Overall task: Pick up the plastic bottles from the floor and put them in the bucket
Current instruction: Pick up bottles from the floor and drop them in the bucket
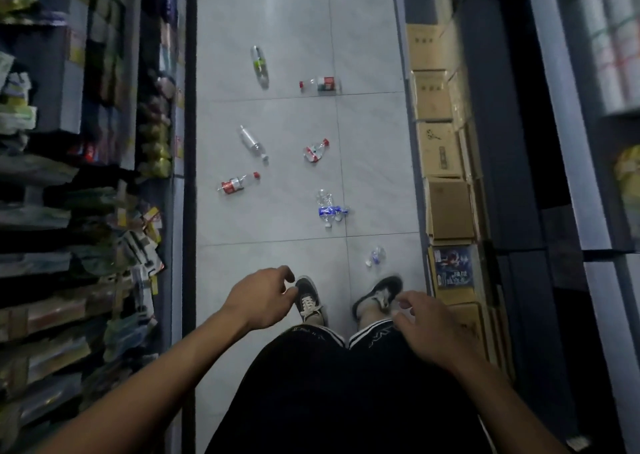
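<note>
Grey floor tiles [284,20] are running down a narrow shop aisle ahead of me, and the plastic bottles are all lying on them, none picked up yet. I am counting seven: a green-labelled bottle [259,67] farthest off, a red-labelled bottle [321,84] just beside it, a clear bottle [252,142] and a crumpled red-capped bottle [316,151] in the middle, another red-capped bottle [238,183] toward the left shelves [79,183], a crushed blue-labelled bottle [329,209] nearer in, and a small squashed bottle [375,256] closest, just ahead of my right shoe [379,296]. I am holding the left hand [265,297] out above the left shoe [310,301], fingers loosely curled and gripping nothing; the right hand [427,325] is hovering over my right knee, fingers likewise relaxed and carrying nothing. Cardboard boxes [446,207] are lining the right side of the aisle. The bucket is not showing anywhere in this view, so I cannot tell where it is standing. I am judging that the job is only at its start, at the approach to a first pickup. The next move is calling for a bend or crouch toward the small squashed bottle, the right hand being nearer to it, and for finding the bucket before anything can be dropped in.
</note>
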The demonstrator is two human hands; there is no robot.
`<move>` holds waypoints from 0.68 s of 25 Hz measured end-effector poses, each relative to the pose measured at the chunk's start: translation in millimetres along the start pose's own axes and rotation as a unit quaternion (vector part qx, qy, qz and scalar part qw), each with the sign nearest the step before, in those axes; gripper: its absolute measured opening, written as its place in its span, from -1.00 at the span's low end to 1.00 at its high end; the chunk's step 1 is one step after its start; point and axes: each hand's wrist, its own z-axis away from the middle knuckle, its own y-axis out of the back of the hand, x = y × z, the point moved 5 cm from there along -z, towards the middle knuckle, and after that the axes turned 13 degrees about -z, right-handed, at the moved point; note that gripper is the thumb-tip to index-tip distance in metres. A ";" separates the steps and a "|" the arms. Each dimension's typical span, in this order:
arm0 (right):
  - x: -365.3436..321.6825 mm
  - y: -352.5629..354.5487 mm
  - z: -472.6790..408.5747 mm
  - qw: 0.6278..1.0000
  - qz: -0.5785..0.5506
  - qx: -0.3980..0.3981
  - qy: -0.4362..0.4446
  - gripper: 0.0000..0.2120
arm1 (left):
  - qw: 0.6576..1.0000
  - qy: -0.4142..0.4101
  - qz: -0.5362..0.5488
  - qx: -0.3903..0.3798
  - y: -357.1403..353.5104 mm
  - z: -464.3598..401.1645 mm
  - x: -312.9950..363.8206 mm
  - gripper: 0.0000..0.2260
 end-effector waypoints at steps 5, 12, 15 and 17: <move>19.8 34.7 -59.0 1.000 -0.013 -0.021 -0.004 -0.69 | 0.999 -0.021 -0.021 0.013 43.6 -64.0 50.5 -0.66; 67.3 49.2 -178.2 0.995 -0.034 -0.061 -0.066 -0.85 | 0.999 -0.010 0.026 -0.019 20.4 -186.7 111.3 -0.70; 107.0 11.1 -250.6 0.990 -0.057 -0.054 -0.119 -0.89 | 0.998 -0.021 0.035 -0.037 -24.0 -273.8 120.1 -0.63; 142.0 -33.3 -314.0 0.984 -0.083 -0.052 -0.152 -0.87 | 0.997 -0.025 0.049 -0.058 -66.2 -345.6 123.1 -0.60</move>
